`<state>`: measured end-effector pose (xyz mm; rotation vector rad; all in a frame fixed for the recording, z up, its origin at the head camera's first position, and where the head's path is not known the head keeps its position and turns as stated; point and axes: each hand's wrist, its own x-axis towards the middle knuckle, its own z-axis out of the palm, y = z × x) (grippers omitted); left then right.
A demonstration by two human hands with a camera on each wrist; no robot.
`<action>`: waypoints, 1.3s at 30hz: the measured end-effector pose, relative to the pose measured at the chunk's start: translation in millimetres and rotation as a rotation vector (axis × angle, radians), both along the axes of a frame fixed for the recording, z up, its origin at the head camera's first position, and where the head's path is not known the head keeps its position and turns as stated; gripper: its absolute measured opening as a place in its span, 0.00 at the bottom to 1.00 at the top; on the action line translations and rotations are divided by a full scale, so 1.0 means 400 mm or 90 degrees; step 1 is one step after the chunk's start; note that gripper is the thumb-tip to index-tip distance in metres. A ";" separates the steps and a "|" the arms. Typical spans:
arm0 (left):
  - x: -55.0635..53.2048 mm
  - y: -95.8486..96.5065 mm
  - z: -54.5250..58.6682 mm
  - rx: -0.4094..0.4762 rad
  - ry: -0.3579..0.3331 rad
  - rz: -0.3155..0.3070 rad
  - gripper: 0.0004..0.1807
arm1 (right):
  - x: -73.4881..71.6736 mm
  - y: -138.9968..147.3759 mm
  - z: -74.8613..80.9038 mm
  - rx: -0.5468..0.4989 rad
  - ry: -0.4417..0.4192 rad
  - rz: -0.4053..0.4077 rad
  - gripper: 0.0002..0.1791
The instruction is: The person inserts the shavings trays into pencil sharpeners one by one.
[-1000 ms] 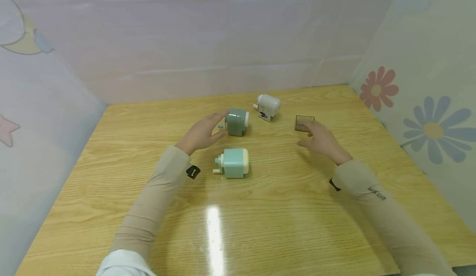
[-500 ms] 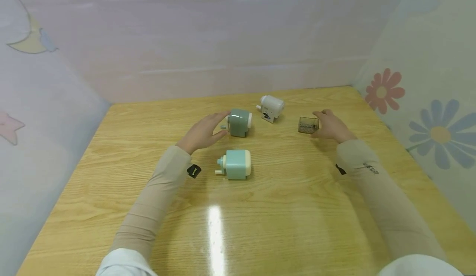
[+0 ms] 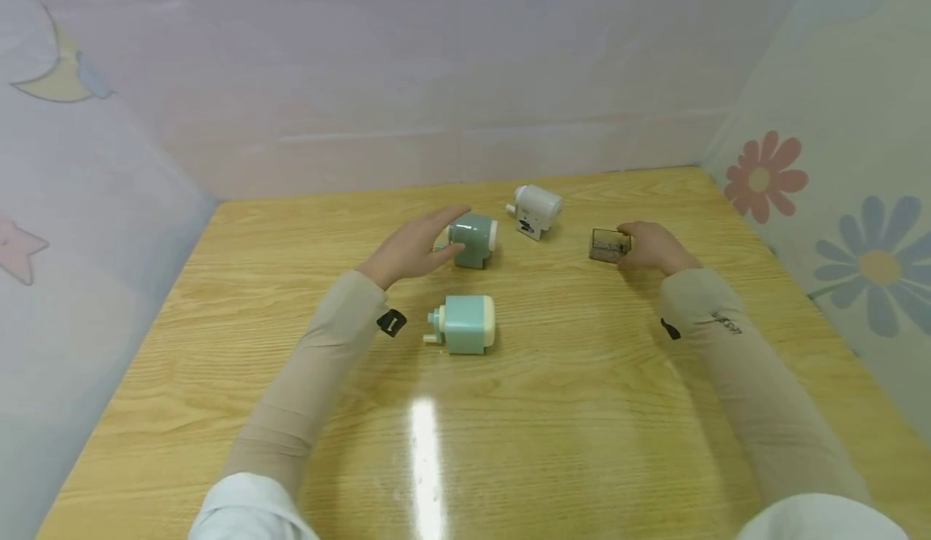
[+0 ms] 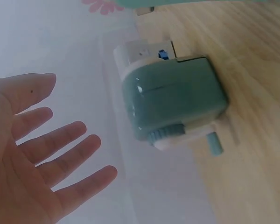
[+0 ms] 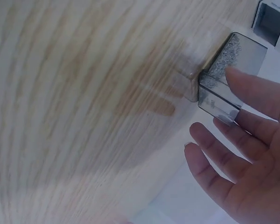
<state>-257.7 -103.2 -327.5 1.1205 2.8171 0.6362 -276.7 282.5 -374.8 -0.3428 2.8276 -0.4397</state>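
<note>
My right hand (image 3: 655, 247) is at the right end of a small clear pencil-shavings drawer (image 3: 609, 246) on the table. In the right wrist view, thumb and index finger pinch this drawer (image 5: 228, 58), which holds grey shavings; the other fingers are spread. My left hand (image 3: 414, 247) reaches beside a dark green crank pencil sharpener (image 3: 474, 239), overlapping its left side in the head view. Seen from the left wrist, that hand (image 4: 42, 149) has its fingers extended, apart from the green sharpener (image 4: 177, 98). A white pencil sharpener (image 3: 538, 208) stands behind, between the hands.
A light teal and cream pencil sharpener (image 3: 465, 324) stands nearer the front of the wooden table (image 3: 567, 427). In the right wrist view, a dark opening (image 5: 270, 23) shows at the upper right. Walls enclose the table's back and sides.
My right hand has moved from above the drawer to its right end and now pinches it. The left hand has shifted slightly right over the green sharpener's side.
</note>
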 end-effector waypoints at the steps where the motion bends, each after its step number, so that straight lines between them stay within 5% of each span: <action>1: -0.004 0.011 0.008 -0.005 0.000 -0.008 0.32 | 0.003 0.000 0.000 0.003 0.004 0.000 0.37; 18: -0.103 0.191 0.114 -0.216 -0.017 -0.052 0.29 | 0.034 -0.012 -0.001 0.034 0.008 -0.027 0.34; 29: -0.181 0.266 0.081 -0.306 -0.023 -0.046 0.25 | 0.037 -0.041 0.009 0.056 0.023 -0.022 0.33; 39: -0.181 0.292 0.039 -0.284 -0.030 0.014 0.26 | 0.043 -0.065 0.007 0.042 0.007 -0.024 0.33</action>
